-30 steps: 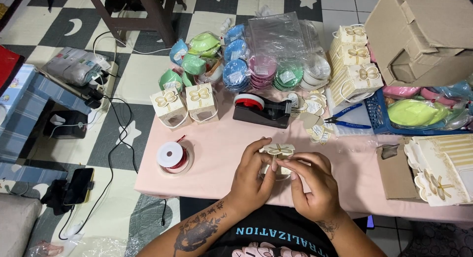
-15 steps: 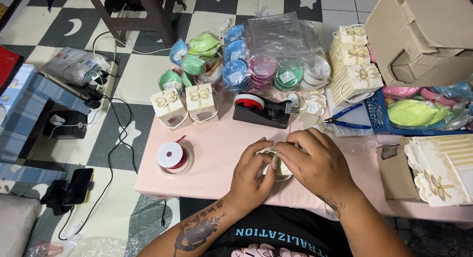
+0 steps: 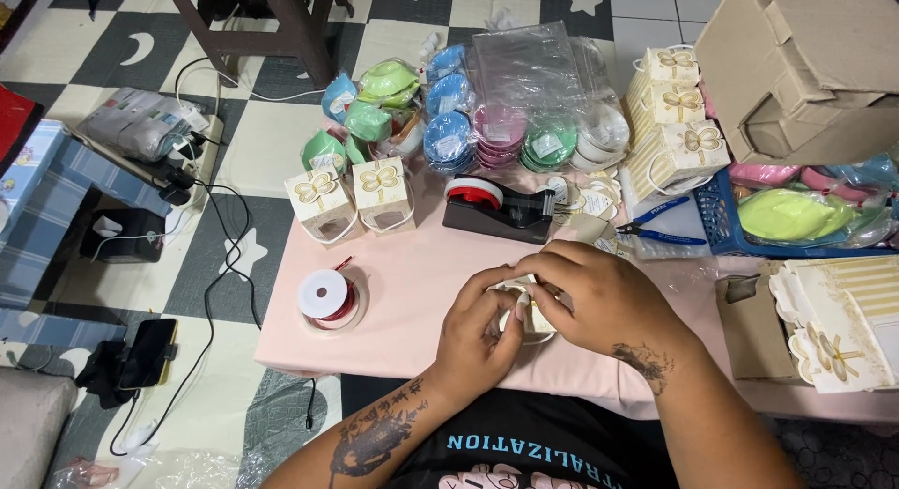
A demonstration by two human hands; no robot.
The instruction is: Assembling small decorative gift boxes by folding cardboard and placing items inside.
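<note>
Both of my hands close around a small cream gift box [image 3: 529,311] at the front middle of the pink table [image 3: 412,292]. My left hand [image 3: 478,334] grips the box from the left and below. My right hand [image 3: 599,297] lies over its top and right side, hiding most of it. Only a sliver of the box and its thin white handle shows between my fingers.
Two finished cream boxes with bows [image 3: 351,203] stand at the left, a red ribbon spool [image 3: 328,297] in front of them. A black tape dispenser [image 3: 501,208] sits behind my hands. Wrapped coloured items [image 3: 468,124], more boxes [image 3: 674,124], blue pliers [image 3: 660,231] and a blue basket [image 3: 730,217] stand farther back.
The box's bow top was visible between my hands a second ago. My right hand has since moved over the box and covers it. My left hand stays on the box's left side.
</note>
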